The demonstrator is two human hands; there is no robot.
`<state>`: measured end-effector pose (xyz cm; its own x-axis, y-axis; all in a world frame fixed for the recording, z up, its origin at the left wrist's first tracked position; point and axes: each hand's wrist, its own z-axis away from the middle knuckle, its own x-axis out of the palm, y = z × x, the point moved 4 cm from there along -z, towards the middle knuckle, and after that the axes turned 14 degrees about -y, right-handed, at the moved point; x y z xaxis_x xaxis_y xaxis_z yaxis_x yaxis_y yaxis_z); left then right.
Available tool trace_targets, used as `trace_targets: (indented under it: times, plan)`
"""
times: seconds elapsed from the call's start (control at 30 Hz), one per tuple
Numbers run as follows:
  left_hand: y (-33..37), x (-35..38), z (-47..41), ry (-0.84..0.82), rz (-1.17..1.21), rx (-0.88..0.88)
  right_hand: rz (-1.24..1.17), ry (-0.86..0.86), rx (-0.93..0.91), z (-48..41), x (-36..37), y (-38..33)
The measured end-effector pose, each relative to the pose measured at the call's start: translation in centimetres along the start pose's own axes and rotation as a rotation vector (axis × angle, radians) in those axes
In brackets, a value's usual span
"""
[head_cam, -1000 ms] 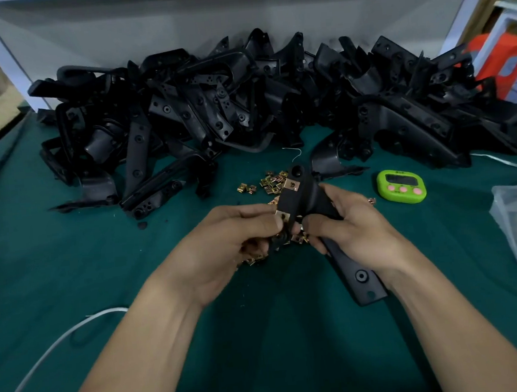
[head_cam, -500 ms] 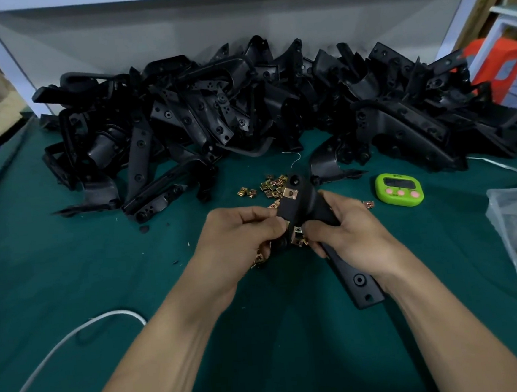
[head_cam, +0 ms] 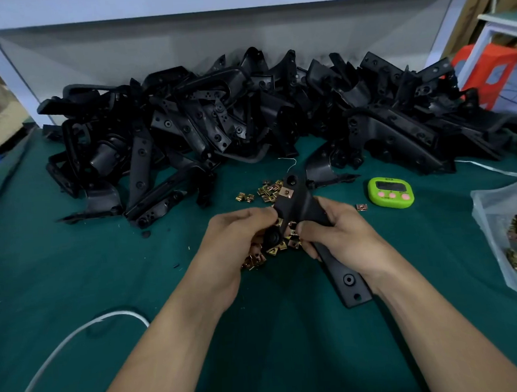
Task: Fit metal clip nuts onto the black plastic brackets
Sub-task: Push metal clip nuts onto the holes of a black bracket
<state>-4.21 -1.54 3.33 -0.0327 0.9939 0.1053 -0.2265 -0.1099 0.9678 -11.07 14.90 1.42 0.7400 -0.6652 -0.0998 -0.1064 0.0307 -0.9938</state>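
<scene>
Above the green table [head_cam: 71, 272] the right hand [head_cam: 337, 236] grips the bracket [head_cam: 301, 204], long axis pointing away. The left hand [head_cam: 232, 238] pinches its left edge, nearer than the fitted clip nut [head_cam: 288, 192].

One wide-angle camera, worn on the person's head, looked forward and down along both forearms. It sat close above the left hand [head_cam: 239, 240] and right hand [head_cam: 341, 238], which gripped a black bracket [head_cam: 301, 204] at mid-frame. Beyond the hands it took in the green bench [head_cam: 72, 287], the bracket pile [head_cam: 244, 113] and the back panel [head_cam: 208, 45].
</scene>
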Motion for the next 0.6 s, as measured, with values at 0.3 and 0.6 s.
trace_targets:
  times: [0.3, 0.6]
  plan:
    - [-0.2, -0.3, -0.2, 0.044, 0.076, 0.024, -0.016, -0.028, 0.004, -0.2, 0.0, -0.2]
    - [1.7, 0.9, 0.4, 0.074, -0.006, 0.196, -0.065, 0.038, 0.069, 0.8, 0.6, -2.1]
